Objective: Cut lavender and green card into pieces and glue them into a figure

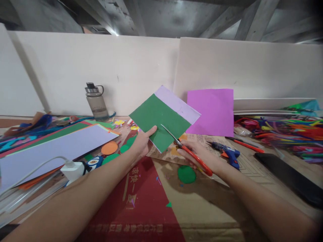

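Observation:
My left hand (142, 143) pinches the lower corner of a green sheet (156, 117) backed by a lilac sheet (178, 104), holding them up above the table. My right hand (199, 156) grips red-handled scissors (188, 151). Their blades point up and left onto the green sheet's lower edge. A green paper circle (186, 174) lies on the cardboard just below the scissors.
A magenta sheet (212, 111) leans on the white wall behind. A blue glue gun (228, 153), pipe cleaners (290, 131) and a black phone (290, 176) lie right. Left: lilac sheet stack (55, 148), white charger (73, 169), water bottle (97, 102), paper circles (109, 148).

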Available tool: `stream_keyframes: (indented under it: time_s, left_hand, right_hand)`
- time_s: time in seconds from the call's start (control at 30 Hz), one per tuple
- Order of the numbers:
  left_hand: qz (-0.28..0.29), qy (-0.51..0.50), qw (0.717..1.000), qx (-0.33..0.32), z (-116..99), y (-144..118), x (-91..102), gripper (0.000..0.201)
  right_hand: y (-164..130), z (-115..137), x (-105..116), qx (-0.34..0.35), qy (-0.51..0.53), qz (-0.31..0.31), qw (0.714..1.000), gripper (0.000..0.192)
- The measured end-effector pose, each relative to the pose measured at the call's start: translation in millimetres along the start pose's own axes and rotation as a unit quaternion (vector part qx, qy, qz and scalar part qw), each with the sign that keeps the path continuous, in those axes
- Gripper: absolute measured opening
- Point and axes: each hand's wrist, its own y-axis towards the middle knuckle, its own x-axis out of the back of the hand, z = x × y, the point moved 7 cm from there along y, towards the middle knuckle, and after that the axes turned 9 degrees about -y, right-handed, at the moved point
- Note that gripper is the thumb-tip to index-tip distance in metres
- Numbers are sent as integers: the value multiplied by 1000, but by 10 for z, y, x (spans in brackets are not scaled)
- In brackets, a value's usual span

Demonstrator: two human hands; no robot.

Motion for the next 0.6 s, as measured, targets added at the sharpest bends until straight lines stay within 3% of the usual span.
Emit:
stream_keyframes:
  time_s: [0.23, 0.47, 0.6]
  left_hand:
    - [34, 18, 999, 5, 78, -53, -56, 57]
    - [39, 26, 999, -3, 59, -65, -68, 60]
    - [40, 29, 999, 4, 55, -81, -80, 57]
  right_hand:
    - [3, -62, -60, -66, 58, 31, 996, 40]
    - [15, -86, -47, -73, 36, 19, 996, 35]
    - [31, -168, -81, -44, 17, 10, 999, 34]
